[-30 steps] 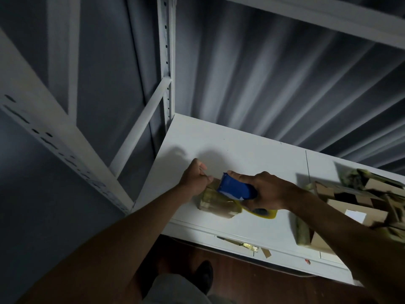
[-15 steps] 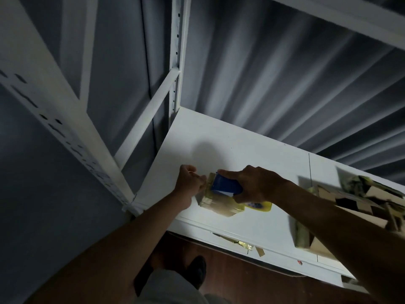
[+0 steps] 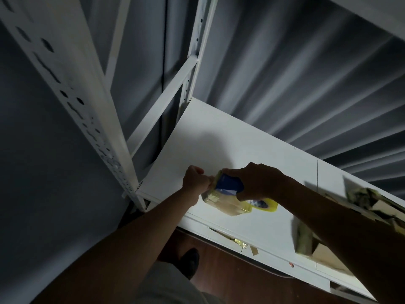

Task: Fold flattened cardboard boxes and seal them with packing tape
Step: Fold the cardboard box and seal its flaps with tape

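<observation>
A small cardboard box (image 3: 228, 204), wrapped in shiny yellowish tape, lies on the white shelf (image 3: 219, 145) near its front left corner. My right hand (image 3: 256, 183) grips a blue tape dispenser (image 3: 229, 185) pressed on the box's top; its yellow tape roll (image 3: 266, 205) shows below my wrist. My left hand (image 3: 196, 179) is curled at the box's left end and pinches it or the tape there; the exact contact is hidden.
More taped and open cardboard boxes (image 3: 324, 253) lie on the shelf at the right, partly behind my right arm. A white slotted rack post (image 3: 92, 119) stands left. Tape scraps (image 3: 241, 243) hang under the shelf's front edge. My shoe (image 3: 189, 260) is on the brown floor.
The dispenser and box have shifted slightly left on the shelf with both hands staying on them. The view has tilted a little, bringing the rack post closer.
</observation>
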